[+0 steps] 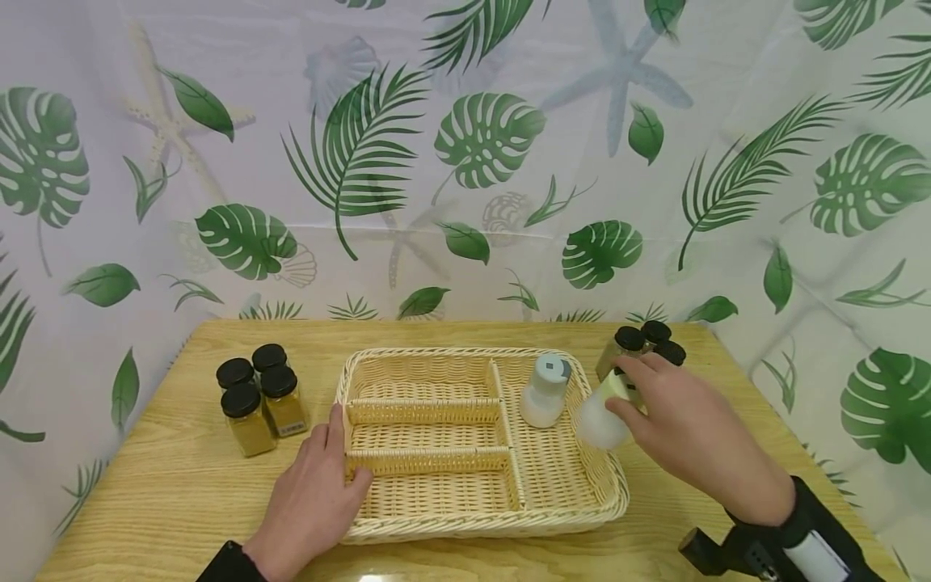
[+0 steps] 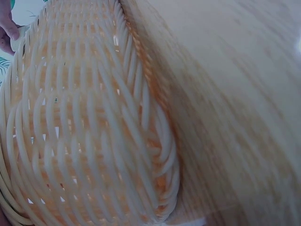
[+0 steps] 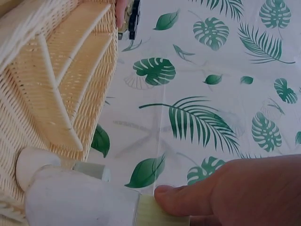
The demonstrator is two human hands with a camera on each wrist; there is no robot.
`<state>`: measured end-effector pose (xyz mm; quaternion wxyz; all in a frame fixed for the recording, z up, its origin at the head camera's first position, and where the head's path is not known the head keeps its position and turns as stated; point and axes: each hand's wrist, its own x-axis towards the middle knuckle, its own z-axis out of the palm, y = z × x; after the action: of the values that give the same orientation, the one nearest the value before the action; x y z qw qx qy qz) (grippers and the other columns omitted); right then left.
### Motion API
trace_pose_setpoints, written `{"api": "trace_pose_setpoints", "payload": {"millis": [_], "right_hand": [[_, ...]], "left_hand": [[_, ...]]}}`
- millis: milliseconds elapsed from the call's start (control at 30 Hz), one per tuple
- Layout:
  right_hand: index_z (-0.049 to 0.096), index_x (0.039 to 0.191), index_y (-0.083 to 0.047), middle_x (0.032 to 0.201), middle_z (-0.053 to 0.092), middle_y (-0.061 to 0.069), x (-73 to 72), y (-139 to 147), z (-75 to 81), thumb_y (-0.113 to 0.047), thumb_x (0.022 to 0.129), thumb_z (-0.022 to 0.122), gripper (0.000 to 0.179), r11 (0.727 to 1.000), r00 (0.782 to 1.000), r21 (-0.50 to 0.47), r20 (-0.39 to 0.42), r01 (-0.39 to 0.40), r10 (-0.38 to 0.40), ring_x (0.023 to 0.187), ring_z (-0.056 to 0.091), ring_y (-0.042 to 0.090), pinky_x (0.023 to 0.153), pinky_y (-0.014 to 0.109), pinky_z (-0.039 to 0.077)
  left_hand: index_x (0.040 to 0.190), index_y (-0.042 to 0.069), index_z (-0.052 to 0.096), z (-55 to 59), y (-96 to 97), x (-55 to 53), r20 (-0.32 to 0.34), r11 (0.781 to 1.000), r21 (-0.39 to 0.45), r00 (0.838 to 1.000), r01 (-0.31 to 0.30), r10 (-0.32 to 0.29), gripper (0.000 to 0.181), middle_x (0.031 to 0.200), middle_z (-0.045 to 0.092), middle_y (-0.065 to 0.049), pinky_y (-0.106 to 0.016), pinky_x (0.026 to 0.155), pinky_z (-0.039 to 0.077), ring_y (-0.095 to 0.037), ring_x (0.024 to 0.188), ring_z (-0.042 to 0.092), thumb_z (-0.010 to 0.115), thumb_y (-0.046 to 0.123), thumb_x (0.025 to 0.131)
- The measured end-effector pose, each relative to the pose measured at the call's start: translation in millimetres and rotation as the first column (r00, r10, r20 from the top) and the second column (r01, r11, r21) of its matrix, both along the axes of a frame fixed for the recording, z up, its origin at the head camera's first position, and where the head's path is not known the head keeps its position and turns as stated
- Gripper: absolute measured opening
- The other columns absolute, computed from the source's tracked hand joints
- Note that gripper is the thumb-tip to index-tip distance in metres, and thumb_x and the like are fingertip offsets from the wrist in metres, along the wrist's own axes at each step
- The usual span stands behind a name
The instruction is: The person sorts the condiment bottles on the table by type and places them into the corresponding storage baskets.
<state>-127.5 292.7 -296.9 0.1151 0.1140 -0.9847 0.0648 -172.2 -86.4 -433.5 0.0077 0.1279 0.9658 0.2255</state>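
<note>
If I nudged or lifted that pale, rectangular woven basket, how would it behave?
The pale, rectangular woven basket would probably keep its shape, as woven dividers brace it inside. Gaps between its thin strands suggest it is fairly light for its size. Being low and broad, it would likely slide rather than tip.

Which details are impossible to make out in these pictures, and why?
Head view: lower parts of right-side jars, behind right hand and held bottle.
Head view: jar label print, too small.
Left wrist view: the basket's inside, behind its woven wall.
Right wrist view: bottle, cut by bottom edge.
</note>
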Motion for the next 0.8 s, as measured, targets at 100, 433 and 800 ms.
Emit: {"api": "trace_pose_setpoints", "payload": {"millis": [100,433,800], "right_hand": [[0.058,0.123,0.001,0.11,0.061,0.021,0.1,-5.8,-2.5,-0.023,0.085,0.071,0.047,1.0,1.0,0.006,0.007,-0.011,0.011,0.084,0.061,0.026,0.064,0.048,0.053],[0.058,0.124,0.004,0.1,0.061,0.012,1.0,-20.1,-13.1,-0.022,0.082,0.074,0.053,0.999,0.999,0.02,0.037,-0.03,0.029,0.069,0.053,0.014,0.055,0.035,0.05],[0.059,0.124,0.001,0.106,0.062,0.013,-1.4,-31.7,-32.2,-0.024,0.081,0.075,0.053,0.998,0.995,0.024,0.082,-0.056,0.053,0.079,0.057,0.016,0.059,0.036,0.052]], "left_hand": [[0.151,-0.003,0.008,0.0,-0.1,0.3,-0.009,1.0,0.002,1.0,-0.002,0.002,0.083,0.131,0.042,-0.023,-0.042,0.064,0.047,-0.029,0.108,0.045,0.05,0.036,0.09],[0.151,-0.004,0.008,-1.8,-0.2,-0.2,-0.015,1.0,0.0,1.0,0.003,-0.003,0.084,0.131,0.042,-0.023,-0.044,0.067,0.048,-0.029,0.109,0.045,0.05,0.037,0.09],[0.151,-0.003,0.008,-0.7,-0.3,0.7,-0.014,1.0,0.002,1.0,-0.001,0.001,0.084,0.132,0.041,-0.023,-0.045,0.068,0.049,-0.03,0.11,0.044,0.05,0.037,0.09]]}}
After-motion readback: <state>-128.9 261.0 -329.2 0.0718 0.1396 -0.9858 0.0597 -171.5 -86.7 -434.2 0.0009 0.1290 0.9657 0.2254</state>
